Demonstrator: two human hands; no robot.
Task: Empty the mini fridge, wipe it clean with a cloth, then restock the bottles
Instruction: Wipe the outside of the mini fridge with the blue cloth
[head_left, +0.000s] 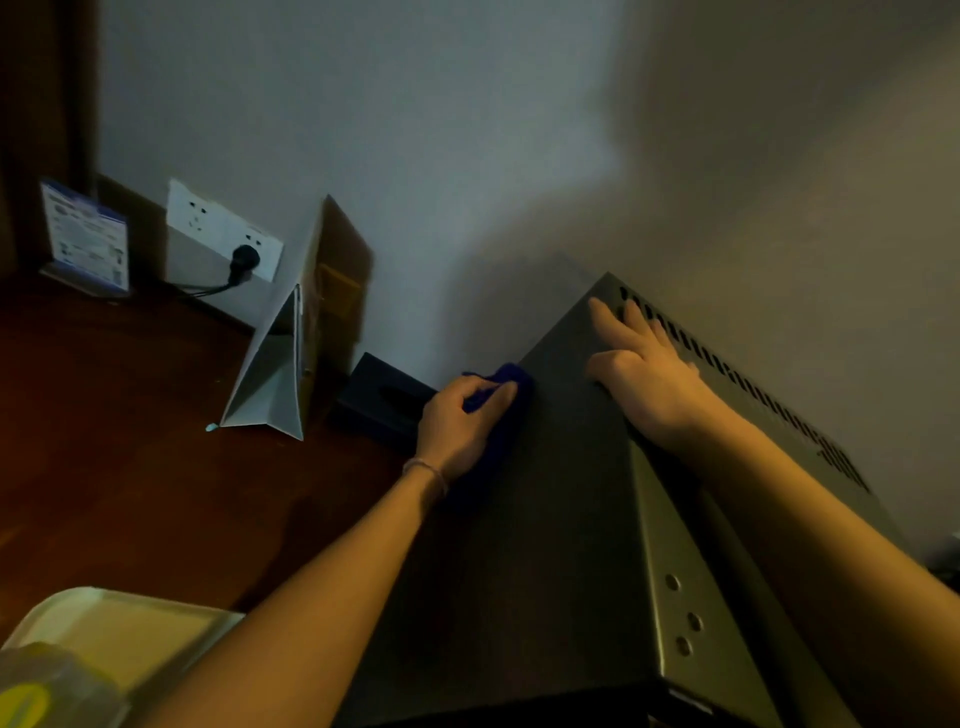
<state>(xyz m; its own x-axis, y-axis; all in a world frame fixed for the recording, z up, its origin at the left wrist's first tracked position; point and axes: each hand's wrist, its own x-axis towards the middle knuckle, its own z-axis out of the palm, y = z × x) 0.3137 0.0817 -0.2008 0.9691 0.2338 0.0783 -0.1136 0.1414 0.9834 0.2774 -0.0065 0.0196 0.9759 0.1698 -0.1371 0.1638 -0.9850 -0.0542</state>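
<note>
The dark grey mini fridge (561, 519) fills the lower right, seen from above, with a row of vent slots along its back edge. My left hand (460, 423) grips a blue cloth (506, 387) and holds it against the fridge's left side near the top back corner. My right hand (636, 369) lies flat on the fridge's top, fingers stretched toward the vent slots. No bottles are clearly visible.
A white paper bag (280, 364) stands on the brown wooden counter (130, 457), with a black tissue box (384, 400) beside the fridge. A wall socket (223, 228) holds a black plug. A sign card (85, 236) stands far left. A pale tray (104, 623) lies at lower left.
</note>
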